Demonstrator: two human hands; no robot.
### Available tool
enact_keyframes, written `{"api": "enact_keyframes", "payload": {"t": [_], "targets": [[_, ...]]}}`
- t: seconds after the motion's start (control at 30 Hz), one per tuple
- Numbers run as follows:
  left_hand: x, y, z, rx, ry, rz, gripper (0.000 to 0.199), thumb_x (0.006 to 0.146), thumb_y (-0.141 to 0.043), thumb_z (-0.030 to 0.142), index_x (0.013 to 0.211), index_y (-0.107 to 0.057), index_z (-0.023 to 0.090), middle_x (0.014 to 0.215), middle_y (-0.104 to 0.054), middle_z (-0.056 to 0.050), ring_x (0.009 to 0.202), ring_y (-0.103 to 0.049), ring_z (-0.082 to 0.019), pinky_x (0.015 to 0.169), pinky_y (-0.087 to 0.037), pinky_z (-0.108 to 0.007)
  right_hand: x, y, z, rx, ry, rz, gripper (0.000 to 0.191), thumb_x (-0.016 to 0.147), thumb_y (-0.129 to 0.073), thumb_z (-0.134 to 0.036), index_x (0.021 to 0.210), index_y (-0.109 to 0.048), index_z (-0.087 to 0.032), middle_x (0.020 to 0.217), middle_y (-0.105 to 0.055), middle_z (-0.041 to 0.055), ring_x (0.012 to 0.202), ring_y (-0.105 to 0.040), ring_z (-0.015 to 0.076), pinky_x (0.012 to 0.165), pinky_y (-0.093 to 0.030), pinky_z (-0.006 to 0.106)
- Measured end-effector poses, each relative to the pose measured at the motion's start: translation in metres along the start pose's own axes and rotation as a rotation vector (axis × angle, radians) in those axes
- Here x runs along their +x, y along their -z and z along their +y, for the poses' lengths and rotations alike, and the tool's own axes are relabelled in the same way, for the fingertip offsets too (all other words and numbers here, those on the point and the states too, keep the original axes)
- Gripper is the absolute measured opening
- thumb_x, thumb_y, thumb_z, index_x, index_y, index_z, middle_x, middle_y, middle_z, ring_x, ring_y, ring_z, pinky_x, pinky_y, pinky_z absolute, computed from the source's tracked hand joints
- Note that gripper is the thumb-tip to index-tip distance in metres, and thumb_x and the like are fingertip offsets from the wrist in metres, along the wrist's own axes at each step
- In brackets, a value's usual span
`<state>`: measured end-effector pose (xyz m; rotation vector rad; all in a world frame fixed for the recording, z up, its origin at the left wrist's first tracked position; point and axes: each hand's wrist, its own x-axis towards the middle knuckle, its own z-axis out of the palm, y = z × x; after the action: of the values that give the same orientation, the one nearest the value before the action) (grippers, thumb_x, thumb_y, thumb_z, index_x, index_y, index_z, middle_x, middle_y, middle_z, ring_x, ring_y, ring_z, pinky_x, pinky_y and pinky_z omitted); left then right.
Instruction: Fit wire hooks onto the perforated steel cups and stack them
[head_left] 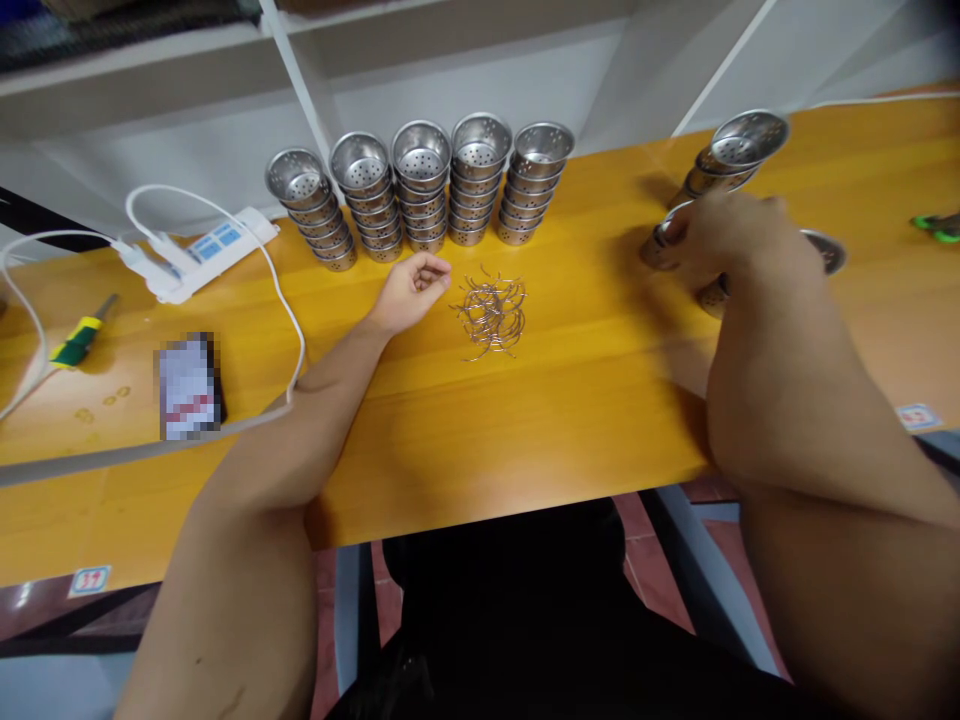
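Note:
My left hand [411, 292] rests on the wooden table, its fingers loosely curled, a gap between thumb and fingertips and nothing visible inside. Just to its right lies a tangled heap of thin, curved metal wire pieces [493, 315]. Over at the right, my right hand [724, 235], smeared by motion, has its fingers around the rim of a perforated metal cup [657, 248]. Behind that hand stands a leaning stack of similar cups [750, 140]. Another cup [829, 252] shows partly past my wrist; my hand and forearm hide the rest.
Five stacks of perforated cups [422, 155] line the table's back. To the left are a white power strip [225, 250] with cables, a yellow-green screwdriver [75, 343] and a phone [187, 388]. A green object [937, 228] lies at the far right edge.

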<state>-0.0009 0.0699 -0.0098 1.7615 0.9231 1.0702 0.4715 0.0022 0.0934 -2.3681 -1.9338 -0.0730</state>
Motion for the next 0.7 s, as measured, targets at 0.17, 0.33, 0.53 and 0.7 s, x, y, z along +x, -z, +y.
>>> {"api": "enact_keyframes", "payload": {"t": [0.17, 0.33, 0.53, 0.7], "targets": [[-0.001, -0.001, 0.002, 0.012, -0.002, 0.002, 0.022, 0.098, -0.092, 0.009, 0.114, -0.085, 0.023, 0.107, -0.089, -0.004, 0.097, -0.082, -0.017, 0.085, -0.063, -0.029, -0.027, 0.016, -0.071, -0.092, 0.154, -0.169, 0.024, 0.117, -0.084, -0.027, 0.097, -0.072, -0.020, 0.122, -0.090, 0.0260, 0.113, -0.082, 0.0337, 0.113, -0.049, 0.054], [-0.003, -0.002, 0.006, 0.031, -0.010, -0.008, 0.024, 0.099, -0.091, 0.005, 0.115, -0.085, 0.022, 0.109, -0.090, -0.004, 0.099, -0.081, -0.017, 0.087, -0.062, -0.029, -0.044, 0.014, -0.105, 0.110, 0.245, -0.040, 0.034, 0.115, -0.087, -0.033, 0.101, -0.057, -0.024, 0.115, -0.085, 0.0230, 0.109, -0.077, 0.0366, 0.108, -0.056, 0.055], [-0.009, -0.007, 0.010, 0.068, -0.108, -0.034, 0.031, 0.100, -0.090, 0.006, 0.126, -0.085, 0.024, 0.134, -0.091, -0.008, 0.113, -0.085, -0.019, 0.098, -0.068, -0.031, -0.043, -0.008, -0.103, 0.423, 0.453, 0.074, 0.031, 0.114, -0.087, -0.055, 0.116, -0.075, -0.026, 0.124, -0.082, 0.0179, 0.114, -0.078, 0.0423, 0.109, -0.064, 0.063], [-0.020, -0.024, 0.028, -0.027, -0.144, -0.054, 0.070, 0.099, -0.112, 0.029, 0.158, -0.076, 0.035, 0.168, -0.081, -0.009, 0.143, -0.089, -0.028, 0.118, -0.077, -0.040, -0.072, -0.019, -0.139, 0.643, 0.707, 0.110, 0.046, 0.125, -0.070, -0.073, 0.131, -0.083, -0.028, 0.128, -0.083, 0.0196, 0.129, -0.077, 0.0466, 0.123, -0.063, 0.069]]}}
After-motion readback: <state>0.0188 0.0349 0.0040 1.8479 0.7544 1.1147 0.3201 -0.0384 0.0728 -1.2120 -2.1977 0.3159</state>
